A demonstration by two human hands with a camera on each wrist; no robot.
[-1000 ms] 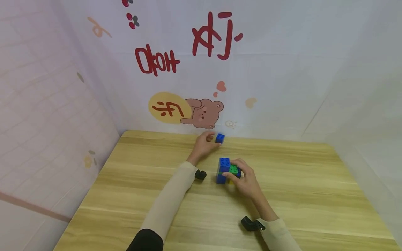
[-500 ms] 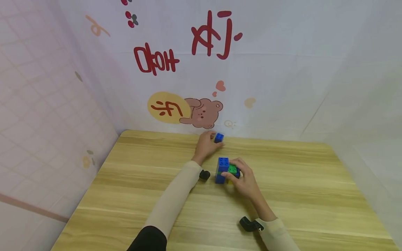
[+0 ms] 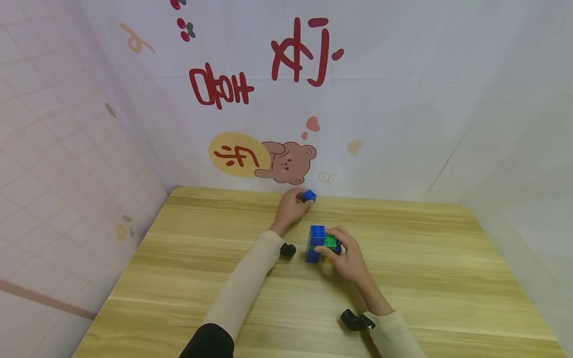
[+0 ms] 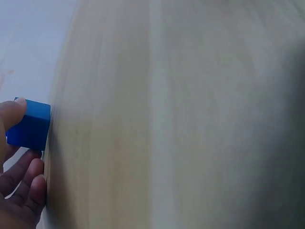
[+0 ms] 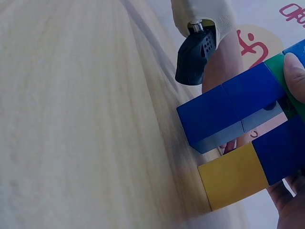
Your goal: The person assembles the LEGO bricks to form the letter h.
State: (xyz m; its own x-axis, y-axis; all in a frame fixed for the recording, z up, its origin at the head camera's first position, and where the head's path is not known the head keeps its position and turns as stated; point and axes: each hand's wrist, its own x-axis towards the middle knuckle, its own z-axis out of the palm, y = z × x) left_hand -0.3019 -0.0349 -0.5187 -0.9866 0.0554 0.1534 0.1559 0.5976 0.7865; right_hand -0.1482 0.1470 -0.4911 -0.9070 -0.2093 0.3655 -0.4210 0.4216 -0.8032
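Note:
Near the table's back edge, my left hand (image 3: 288, 210) pinches a small blue building brick (image 3: 309, 196). The left wrist view shows the thumb on one side of this blue brick (image 4: 31, 125), with fingers curled below it. My right hand (image 3: 353, 258) grips a built stack of bricks standing closer to me. That stack has a tall blue column (image 3: 317, 231) on its left and a green brick (image 3: 330, 242) beside the column's upper part. In the right wrist view, a yellow brick (image 5: 233, 176) forms the foot of a second column, under a blue one, and the thumb presses near the green brick (image 5: 290, 102).
A wood-grain table (image 3: 403, 278) lies under both hands. White printed cloth (image 3: 394, 114) rises right behind its back edge and along both sides. Black wrist devices (image 3: 355, 319) stick out from the sleeves.
My left fingers have closed on the small blue brick, which has turned and shifted slightly left. The right hand keeps its hold on the stack in the same place.

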